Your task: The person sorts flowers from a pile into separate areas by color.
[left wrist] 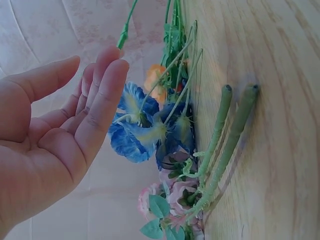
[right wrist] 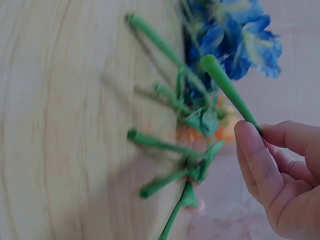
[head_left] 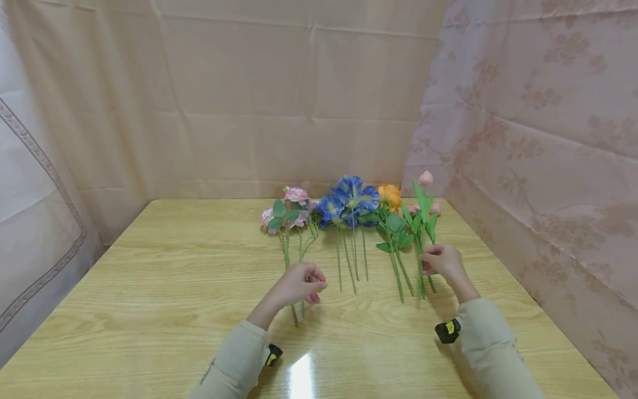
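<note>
Between thumb and fingertips my right hand (head_left: 445, 261) pinches the green stem (right wrist: 231, 95) of an artificial pink tulip (head_left: 425, 178). Its bud stands above the other tulips (head_left: 436, 209) lying at the table's right side. My left hand (head_left: 299, 284) holds nothing; its fingers are loosely bent, over the stems of the pink flowers (head_left: 296, 194). In the left wrist view, the palm and fingers of the left hand (left wrist: 65, 120) are bare, with blue flowers (left wrist: 132, 130) beyond the fingertips.
Blue flowers (head_left: 353, 194) lie at the middle back of the wooden table (head_left: 164, 277), and an orange flower (head_left: 390, 196) lies between them and the tulips. Their stems point toward me. A beige curtain (head_left: 239, 100) hangs behind, and a patterned pink curtain (head_left: 548, 138) on the right.
</note>
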The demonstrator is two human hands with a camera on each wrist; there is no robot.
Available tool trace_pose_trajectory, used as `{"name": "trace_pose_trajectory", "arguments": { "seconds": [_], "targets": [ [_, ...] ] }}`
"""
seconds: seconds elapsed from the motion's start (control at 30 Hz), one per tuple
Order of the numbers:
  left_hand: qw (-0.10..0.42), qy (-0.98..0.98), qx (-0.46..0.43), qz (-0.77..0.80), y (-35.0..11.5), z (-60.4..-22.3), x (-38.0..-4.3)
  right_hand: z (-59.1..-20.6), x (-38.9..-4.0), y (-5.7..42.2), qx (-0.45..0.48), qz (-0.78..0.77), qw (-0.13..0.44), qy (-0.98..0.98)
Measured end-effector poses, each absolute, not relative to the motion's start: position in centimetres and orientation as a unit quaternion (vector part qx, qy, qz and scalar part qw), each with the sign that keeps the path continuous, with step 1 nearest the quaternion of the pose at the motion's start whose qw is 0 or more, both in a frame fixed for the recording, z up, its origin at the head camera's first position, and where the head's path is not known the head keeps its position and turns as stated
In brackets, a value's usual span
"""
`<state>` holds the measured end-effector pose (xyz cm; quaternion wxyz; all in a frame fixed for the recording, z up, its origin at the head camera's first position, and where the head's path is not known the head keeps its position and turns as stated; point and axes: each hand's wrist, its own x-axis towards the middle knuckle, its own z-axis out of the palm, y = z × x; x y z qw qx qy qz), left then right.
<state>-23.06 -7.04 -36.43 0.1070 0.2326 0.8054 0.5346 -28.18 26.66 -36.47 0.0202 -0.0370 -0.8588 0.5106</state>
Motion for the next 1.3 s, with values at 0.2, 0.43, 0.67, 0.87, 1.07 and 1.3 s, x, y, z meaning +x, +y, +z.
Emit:
{"name": "trace_pose_trajectory", "arguments": {
  "seconds": [0.2,0.43,0.67,0.87,1.07,1.3],
  "targets": [
    [0.11,0.809,0.233,0.529,-7.2,-36.5,-23.1,-36.8,-29.0,27.7,-0.058,0.507,0.012,-0.86],
    [0.108,0.811,0.232,0.527,-7.2,-36.5,-23.1,-37.1,-29.7,28.4,-0.071,0.497,0.008,-0.865],
    [0.109,0.814,0.228,0.524,-7.3,-36.5,-23.0,-37.6,-30.2,29.1,-0.072,0.441,-0.011,-0.895],
    [0.108,0.815,0.237,0.518,-7.2,-36.4,-23.0,-38.1,-30.7,29.7,-0.068,0.407,-0.033,-0.911],
    [0.082,0.832,0.245,0.491,-7.1,-36.7,-23.1,-38.5,-30.2,29.7,-0.055,0.406,-0.027,-0.912],
    [-0.01,0.889,0.248,0.385,-7.4,-36.4,-22.1,-36.9,-28.0,26.4,0.036,0.282,0.077,-0.956]
  ]
}}
